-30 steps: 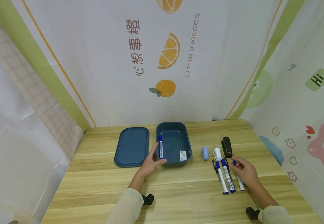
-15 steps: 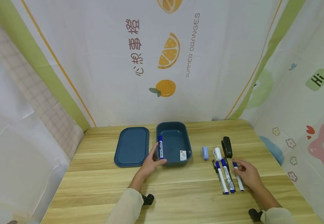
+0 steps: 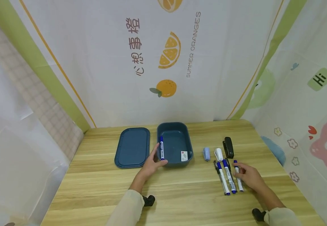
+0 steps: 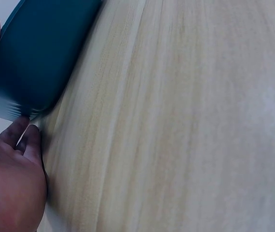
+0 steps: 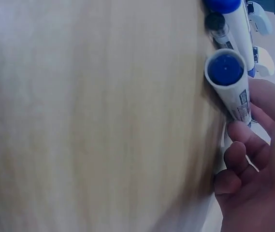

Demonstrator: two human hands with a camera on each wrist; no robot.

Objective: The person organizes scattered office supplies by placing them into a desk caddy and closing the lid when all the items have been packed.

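My right hand (image 3: 251, 178) pinches a white whiteboard marker (image 3: 239, 182) with a blue cap between thumb and finger, near the cap end. In the right wrist view, the marker's blue-plugged tail (image 5: 225, 70) points at the camera. Two similar markers (image 3: 223, 179) (image 3: 230, 176) lie just left of it, with black-capped pens (image 3: 216, 166) partly hidden among them. My left hand (image 3: 151, 165) rests against the near left corner of a dark blue box (image 3: 192, 145), thumb and fingers spread along two sides. Inside the box are one marker (image 3: 161, 149) and a small white label (image 3: 184, 156).
A blue lid (image 3: 133, 147) lies flat left of the box. Behind the markers stand a small blue stapler (image 3: 206, 153), a white stapler (image 3: 218, 154) and a black stapler (image 3: 228, 147). A printed curtain (image 3: 109, 62) closes off the table's back edge.
My right hand has drawn the pinched marker slightly left, closer to the other markers, and its fingers have shifted a little down from the cap. The left hand stays at the box corner.
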